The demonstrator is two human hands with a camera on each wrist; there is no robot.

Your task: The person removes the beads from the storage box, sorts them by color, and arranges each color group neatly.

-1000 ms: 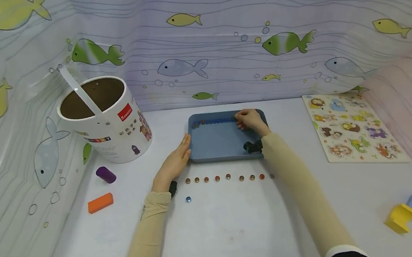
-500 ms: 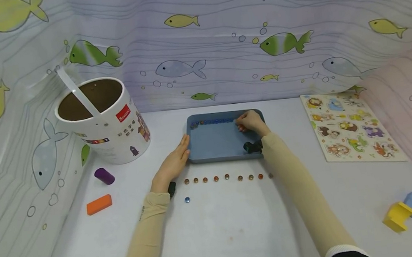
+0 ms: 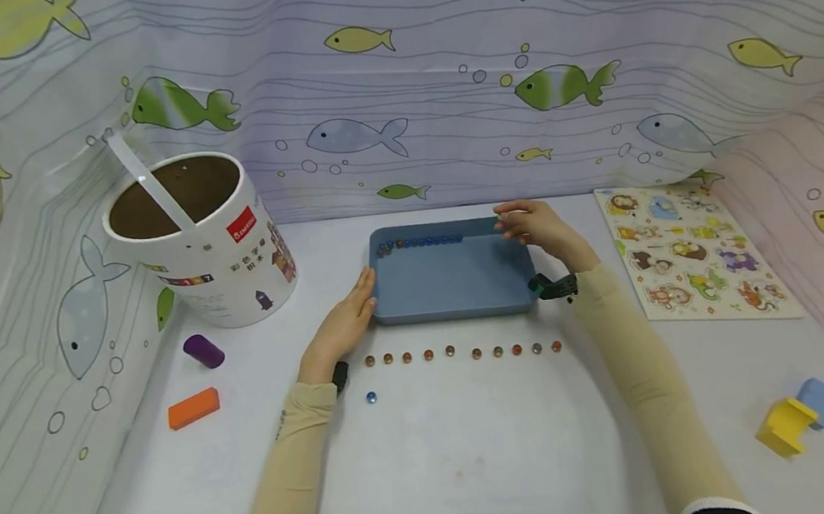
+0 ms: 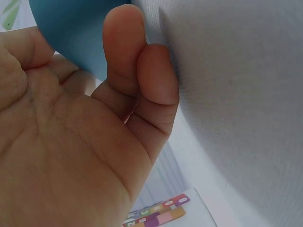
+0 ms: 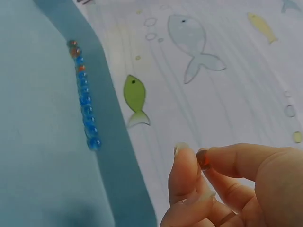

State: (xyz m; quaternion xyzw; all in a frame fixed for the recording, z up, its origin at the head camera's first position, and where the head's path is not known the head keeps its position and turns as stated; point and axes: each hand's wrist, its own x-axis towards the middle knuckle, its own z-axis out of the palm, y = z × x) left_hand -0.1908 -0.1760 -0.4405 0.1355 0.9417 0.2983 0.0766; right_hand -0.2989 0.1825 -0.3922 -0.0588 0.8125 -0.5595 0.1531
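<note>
A blue-grey tray point(image 3: 453, 286) lies on the table. Along its back wall runs a row of glass marbles point(image 5: 85, 99), mostly blue, with a few orange-brown ones at the left end. My left hand point(image 3: 340, 327) rests at the tray's left side with fingers extended; its wrist view shows the palm and fingertips beside the tray's wall. Over the tray's back right corner, my right hand point(image 3: 541, 231) pinches one orange-brown marble point(image 5: 204, 160) between thumb and finger. In front of the tray, a line of orange-brown and clear marbles point(image 3: 428, 356) lies on the table.
A single blue marble point(image 3: 371, 398) sits nearer the front. To the left stand a white bucket point(image 3: 225, 268), a purple cylinder point(image 3: 203, 352) and an orange block point(image 3: 193, 409). At right are an animal puzzle board point(image 3: 690, 253), a yellow block point(image 3: 786, 427) and a blue block point(image 3: 819, 402).
My right hand has moved from the end of the blue row rightward, over the tray's corner, uncovering the right end of the table's marble line. My left hand has stayed by the tray.
</note>
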